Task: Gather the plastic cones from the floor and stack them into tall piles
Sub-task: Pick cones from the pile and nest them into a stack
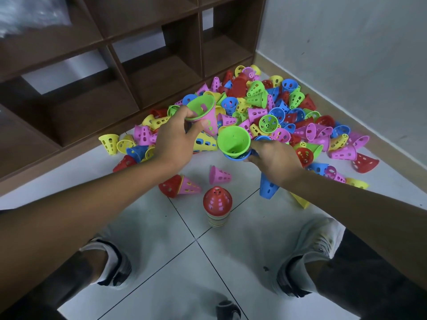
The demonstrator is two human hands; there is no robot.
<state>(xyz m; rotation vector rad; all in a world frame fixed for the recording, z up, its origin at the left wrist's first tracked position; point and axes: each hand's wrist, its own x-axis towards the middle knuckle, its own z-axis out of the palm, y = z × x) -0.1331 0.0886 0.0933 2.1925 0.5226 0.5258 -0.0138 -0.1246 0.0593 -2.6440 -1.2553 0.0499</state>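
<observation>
A big heap of perforated plastic cones [272, 112], red, yellow, pink, green and blue, lies on the floor in the corner. My left hand [176, 137] grips a pink cone with a green one nested inside it [204, 109], mouth up, above the heap's near edge. My right hand [275, 158] holds a blue cone with a green one nested in it [233, 142], also mouth up. A short upright stack topped by a red cone [217, 204] stands on the tiles between my feet and the heap.
A brown wooden cubby shelf [129, 65] stands behind the heap at left, a grey wall [358, 54] at right. Loose cones lie near the stack: a red-and-pink pair [179, 185], a pink one [219, 175], a blue one [268, 185]. My shoes [115, 262] flank the white tiles.
</observation>
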